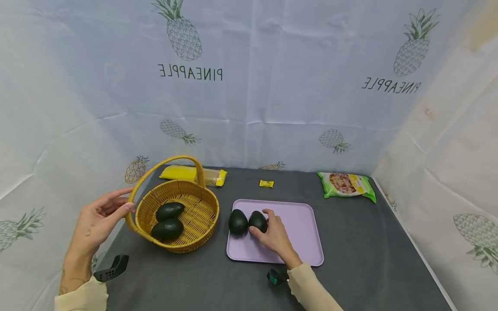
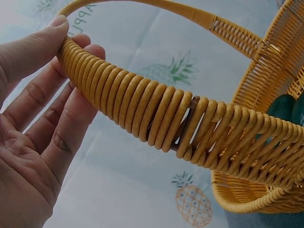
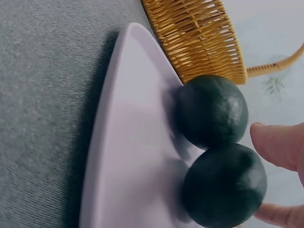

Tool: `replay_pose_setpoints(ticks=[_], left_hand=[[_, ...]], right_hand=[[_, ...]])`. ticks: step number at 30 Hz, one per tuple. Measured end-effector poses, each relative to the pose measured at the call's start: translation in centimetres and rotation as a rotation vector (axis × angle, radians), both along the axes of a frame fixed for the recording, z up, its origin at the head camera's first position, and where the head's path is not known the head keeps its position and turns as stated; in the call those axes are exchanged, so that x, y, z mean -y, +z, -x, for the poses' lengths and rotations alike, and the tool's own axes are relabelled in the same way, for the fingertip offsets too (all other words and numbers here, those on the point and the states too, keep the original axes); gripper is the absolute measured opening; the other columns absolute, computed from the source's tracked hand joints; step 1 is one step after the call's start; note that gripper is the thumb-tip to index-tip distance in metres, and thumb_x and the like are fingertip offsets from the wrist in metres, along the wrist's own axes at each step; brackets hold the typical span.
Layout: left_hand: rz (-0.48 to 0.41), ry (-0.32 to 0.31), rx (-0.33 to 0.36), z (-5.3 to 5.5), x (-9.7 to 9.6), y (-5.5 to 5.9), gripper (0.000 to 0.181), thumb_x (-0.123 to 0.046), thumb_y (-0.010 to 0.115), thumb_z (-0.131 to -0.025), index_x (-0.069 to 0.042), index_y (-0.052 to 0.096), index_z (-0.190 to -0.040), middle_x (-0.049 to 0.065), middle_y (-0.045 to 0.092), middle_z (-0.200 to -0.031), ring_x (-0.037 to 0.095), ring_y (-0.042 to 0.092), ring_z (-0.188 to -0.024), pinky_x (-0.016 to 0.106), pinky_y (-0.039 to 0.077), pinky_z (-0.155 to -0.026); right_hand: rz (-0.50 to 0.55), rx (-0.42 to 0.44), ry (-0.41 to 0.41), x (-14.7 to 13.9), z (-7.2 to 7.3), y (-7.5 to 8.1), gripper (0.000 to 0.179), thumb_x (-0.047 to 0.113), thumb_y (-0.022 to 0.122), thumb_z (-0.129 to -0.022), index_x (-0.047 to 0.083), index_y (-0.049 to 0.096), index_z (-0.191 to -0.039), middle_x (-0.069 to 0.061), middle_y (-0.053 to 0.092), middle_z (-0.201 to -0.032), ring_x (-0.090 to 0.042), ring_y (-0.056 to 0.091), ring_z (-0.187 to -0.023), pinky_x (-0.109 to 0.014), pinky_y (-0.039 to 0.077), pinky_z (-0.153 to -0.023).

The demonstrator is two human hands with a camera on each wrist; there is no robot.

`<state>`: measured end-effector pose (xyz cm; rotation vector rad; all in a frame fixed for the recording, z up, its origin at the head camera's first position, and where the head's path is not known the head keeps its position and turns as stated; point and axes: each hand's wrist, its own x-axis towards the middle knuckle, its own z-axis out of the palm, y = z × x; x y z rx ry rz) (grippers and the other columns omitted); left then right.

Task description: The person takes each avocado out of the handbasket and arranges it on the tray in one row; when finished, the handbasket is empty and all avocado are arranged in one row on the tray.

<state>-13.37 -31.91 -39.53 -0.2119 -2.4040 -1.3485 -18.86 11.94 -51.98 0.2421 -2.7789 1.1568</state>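
Observation:
On the left, a yellow wicker basket [image 1: 186, 248] with an arched handle [image 2: 137, 107] holds two dark green avocados [image 1: 167, 230], lying one beside the other. My left hand [image 1: 95, 218] pinches that handle on its left side, thumb on one face and fingertips on the other. Two more avocados, a left one [image 1: 238, 222] and a right one [image 3: 225, 185], stand side by side on a lilac tray [image 1: 295, 233]. Around the right one is my right hand [image 1: 274, 233], thumb and fingers spread; in the right wrist view the thumb [image 3: 278, 142] shows a gap from its skin.
Behind the basket lies a long yellow packet [image 1: 179, 172] with a see-through part. A small yellow wrapped piece [image 1: 266, 184] sits beyond the tray, and a green food packet [image 1: 346, 185] at the back right. Pineapple-printed cloth [image 1: 280, 99] walls the dark table [image 1: 369, 259].

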Motion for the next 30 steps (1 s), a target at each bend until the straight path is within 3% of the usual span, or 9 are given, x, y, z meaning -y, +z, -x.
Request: replay_pose_setpoints(ticks=[5,11,17,20,23,27,30], left_hand=[[0.008,0.003,0.000,0.0,0.0,0.0,0.046,-0.002,0.069,-0.095,-0.005,0.060,-0.140,-0.020,0.073,-0.098,0.002,0.070,-0.081,0.012,0.054,-0.073],[0.006,-0.004,-0.005,0.0,0.0,0.0,0.046,-0.002,0.069,-0.095,-0.004,0.060,-0.140,-0.017,0.074,-0.099,0.002,0.071,-0.081,0.013,0.055,-0.073],[-0.020,-0.025,-0.012,0.0,0.2,0.1,0.046,0.001,0.067,-0.095,-0.002,0.059,-0.140,-0.008,0.076,-0.101,0.005,0.071,-0.082,0.015,0.056,-0.073],[-0.013,-0.021,-0.015,0.0,0.2,0.0,0.046,0.001,0.067,-0.095,-0.002,0.059,-0.140,-0.010,0.076,-0.101,0.005,0.071,-0.082,0.015,0.056,-0.073],[-0.014,-0.020,-0.015,0.0,0.1,-0.1,0.045,0.001,0.067,-0.096,-0.002,0.059,-0.140,-0.014,0.075,-0.100,0.005,0.071,-0.082,0.015,0.056,-0.073],[-0.025,-0.024,-0.018,0.0,0.2,-0.3,0.045,0.002,0.067,-0.095,-0.002,0.060,-0.139,-0.016,0.074,-0.099,0.005,0.071,-0.082,0.015,0.056,-0.073],[-0.023,-0.021,-0.028,0.1,0.2,-0.3,0.045,0.002,0.067,-0.095,-0.001,0.060,-0.139,-0.015,0.074,-0.099,0.005,0.071,-0.081,0.015,0.055,-0.072]], right_hand=[[0.005,-0.026,-0.024,0.2,0.4,1.1,0.068,0.039,0.078,-0.086,0.003,0.053,-0.138,-0.030,0.059,-0.122,-0.040,0.060,-0.111,-0.056,0.051,-0.090],[0.001,-0.092,-0.008,1.8,1.2,3.8,0.065,0.037,0.075,-0.089,0.005,0.052,-0.141,-0.027,0.058,-0.124,-0.038,0.061,-0.109,-0.054,0.052,-0.088],[0.035,-0.147,0.079,4.6,1.2,6.8,0.058,0.032,0.074,-0.091,0.006,0.054,-0.139,-0.020,0.061,-0.120,-0.033,0.063,-0.106,-0.049,0.054,-0.084],[0.040,-0.147,0.140,6.2,1.1,7.8,0.054,0.032,0.073,-0.093,0.009,0.055,-0.138,-0.016,0.062,-0.119,-0.031,0.065,-0.106,-0.046,0.055,-0.084],[0.016,-0.147,0.194,7.8,1.0,8.5,0.051,0.034,0.072,-0.094,0.011,0.056,-0.138,-0.011,0.063,-0.112,-0.025,0.064,-0.096,-0.039,0.054,-0.076],[-0.031,-0.152,0.247,9.8,1.1,8.9,0.051,0.037,0.071,-0.095,0.013,0.056,-0.138,-0.005,0.060,-0.100,-0.016,0.053,-0.079,-0.029,0.043,-0.064],[-0.057,-0.145,0.289,11.3,1.2,8.8,0.052,0.039,0.071,-0.095,0.013,0.056,-0.138,-0.005,0.061,-0.104,-0.013,0.052,-0.076,-0.025,0.042,-0.062]])
